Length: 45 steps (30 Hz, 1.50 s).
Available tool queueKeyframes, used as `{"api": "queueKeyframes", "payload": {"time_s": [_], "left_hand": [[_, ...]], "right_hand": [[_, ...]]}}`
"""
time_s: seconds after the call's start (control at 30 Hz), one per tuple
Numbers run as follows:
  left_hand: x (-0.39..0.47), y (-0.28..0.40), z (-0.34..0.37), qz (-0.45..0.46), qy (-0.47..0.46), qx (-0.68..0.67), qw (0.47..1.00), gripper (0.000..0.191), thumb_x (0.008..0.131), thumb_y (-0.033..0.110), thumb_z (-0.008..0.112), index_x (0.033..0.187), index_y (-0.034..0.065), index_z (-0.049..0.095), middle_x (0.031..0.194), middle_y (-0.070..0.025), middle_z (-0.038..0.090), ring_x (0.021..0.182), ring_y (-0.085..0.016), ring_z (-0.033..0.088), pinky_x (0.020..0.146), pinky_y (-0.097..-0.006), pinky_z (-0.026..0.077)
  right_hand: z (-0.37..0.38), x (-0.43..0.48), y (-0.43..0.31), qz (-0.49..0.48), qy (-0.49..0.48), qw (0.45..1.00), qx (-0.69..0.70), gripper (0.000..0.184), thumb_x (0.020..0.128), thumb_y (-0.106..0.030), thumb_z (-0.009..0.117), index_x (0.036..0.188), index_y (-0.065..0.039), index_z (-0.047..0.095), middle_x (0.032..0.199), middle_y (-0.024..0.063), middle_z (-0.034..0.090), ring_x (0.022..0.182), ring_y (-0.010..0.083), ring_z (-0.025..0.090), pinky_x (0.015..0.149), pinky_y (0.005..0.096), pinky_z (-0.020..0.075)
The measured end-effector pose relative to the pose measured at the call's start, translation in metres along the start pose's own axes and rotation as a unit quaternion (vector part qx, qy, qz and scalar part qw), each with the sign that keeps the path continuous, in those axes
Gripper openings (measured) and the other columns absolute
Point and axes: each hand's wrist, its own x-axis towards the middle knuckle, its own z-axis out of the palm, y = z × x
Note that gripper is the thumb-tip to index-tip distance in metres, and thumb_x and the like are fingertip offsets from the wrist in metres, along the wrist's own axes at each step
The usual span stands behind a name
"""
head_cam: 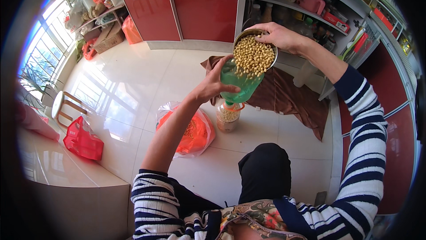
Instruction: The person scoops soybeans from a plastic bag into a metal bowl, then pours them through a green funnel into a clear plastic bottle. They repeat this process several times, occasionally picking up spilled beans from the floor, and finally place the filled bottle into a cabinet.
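Observation:
My right hand (278,37) grips the rim of a round metal bowl (276,55), tilted over a green translucent plastic funnel (244,90). Soybeans (254,53) fill the bowl, and some spill over its lower lip into the funnel. With my left hand (214,83) I hold the funnel by its side, thumb across the front. The funnel's narrow end sits in the mouth of a clear plastic bottle (228,120), which has an orange ring handle (242,107) at its neck. Pale beans show inside the bottle, which stands upright on the floor.
Left of the bottle sits a red plastic bag (191,143) inside a clear one, with small grains in it. A brown cloth (283,93) lies behind. Red cabinets (206,7) and an open shelf (283,3) stand beyond; a stool (61,107) and a red bag (83,140) are left.

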Motion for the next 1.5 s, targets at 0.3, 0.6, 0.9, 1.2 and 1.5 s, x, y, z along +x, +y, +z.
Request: {"api": "queueKeyframes", "payload": {"time_s": [0.3,0.6,0.9,1.2,1.5], "left_hand": [[-0.001,0.002,0.002,-0.014,0.018,0.028,0.999,0.114,0.067,0.016,0.088,0.152,-0.0025,0.014,0.149,-0.0192,0.034,0.141,-0.03,0.032,0.118,-0.0387,0.024],[-0.001,-0.004,-0.002,-0.017,0.022,0.026,0.999,0.11,0.069,0.011,0.085,0.153,-0.0003,0.014,0.147,-0.0173,0.038,0.139,-0.028,0.035,0.116,-0.0392,0.026],[-0.005,-0.006,-0.004,-0.017,0.011,-0.016,1.0,0.098,0.068,0.012,0.085,0.148,0.0037,0.027,0.135,-0.0148,0.046,0.13,-0.028,0.044,0.11,-0.039,0.034],[-0.003,-0.016,-0.009,0.013,0.011,0.022,1.0,0.108,0.066,0.014,0.086,0.153,0.0071,0.021,0.14,-0.0195,0.038,0.135,-0.032,0.035,0.113,-0.0398,0.03],[-0.007,-0.01,-0.008,-0.009,-0.009,-0.034,0.999,0.113,0.065,0.016,0.087,0.154,0.0082,0.018,0.145,-0.0203,0.035,0.138,-0.032,0.033,0.114,-0.0412,0.029]], "right_hand": [[0.006,0.006,-0.01,-0.094,0.043,0.985,-0.139,0.034,0.095,-0.007,0.054,0.128,-0.006,0.06,0.116,0.0083,0.068,0.105,0.0176,0.064,0.094,0.0313,0.0503],[0.026,-0.002,-0.014,-0.178,0.108,0.916,-0.343,0.036,0.096,-0.011,0.055,0.133,-0.013,0.057,0.108,0.0146,0.066,0.102,0.0294,0.065,0.093,0.035,0.0515],[0.06,-0.025,-0.014,-0.346,0.206,0.744,-0.533,0.055,0.085,-0.005,0.061,0.136,-0.024,0.055,0.103,0.0094,0.057,0.096,0.0252,0.064,0.071,0.0333,0.0607],[0.076,-0.032,-0.01,-0.366,0.223,0.689,-0.584,0.052,0.082,-0.007,0.063,0.133,-0.019,0.058,0.102,0.0073,0.051,0.098,0.0205,0.058,0.064,0.027,0.061],[0.083,-0.028,-0.008,-0.387,0.259,0.635,-0.616,0.05,0.078,-0.008,0.063,0.128,-0.011,0.06,0.103,0.0054,0.055,0.098,0.0206,0.058,0.061,0.0253,0.0596]]}}
